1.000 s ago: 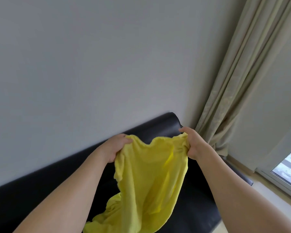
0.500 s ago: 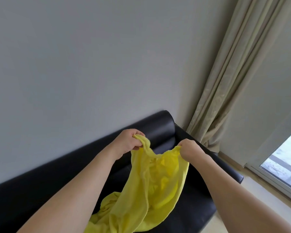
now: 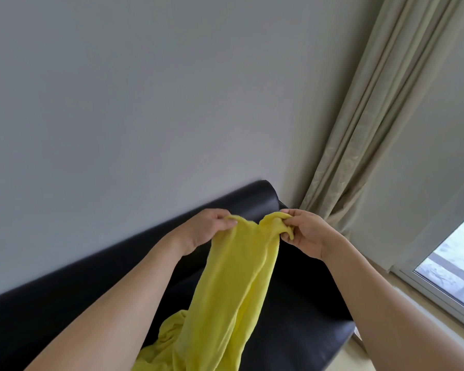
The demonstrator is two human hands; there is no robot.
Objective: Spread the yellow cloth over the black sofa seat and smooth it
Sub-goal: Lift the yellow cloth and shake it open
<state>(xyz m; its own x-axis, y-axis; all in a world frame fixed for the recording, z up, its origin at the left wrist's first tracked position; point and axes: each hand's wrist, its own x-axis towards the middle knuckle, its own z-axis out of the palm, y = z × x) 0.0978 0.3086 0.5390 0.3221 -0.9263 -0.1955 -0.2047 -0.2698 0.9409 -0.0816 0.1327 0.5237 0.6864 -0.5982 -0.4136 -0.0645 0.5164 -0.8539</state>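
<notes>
The yellow cloth (image 3: 225,290) hangs in a narrow bunched strip from both my hands, held up in front of the black sofa (image 3: 300,311). My left hand (image 3: 206,231) pinches its top edge on the left side. My right hand (image 3: 306,231) pinches a gathered fold of the top edge close beside it. The cloth's lower end lies crumpled on the sofa seat at the bottom of the view. The sofa's backrest (image 3: 247,199) runs along the wall behind my hands.
A grey wall (image 3: 145,103) stands behind the sofa. Beige curtains (image 3: 364,129) hang at the right, past the sofa's end. A window (image 3: 456,269) with a white frame sits low at the far right.
My hands have come closer together, gathering the cloth's top edge, so the cloth now hangs narrower. The view has shifted slightly to the right.
</notes>
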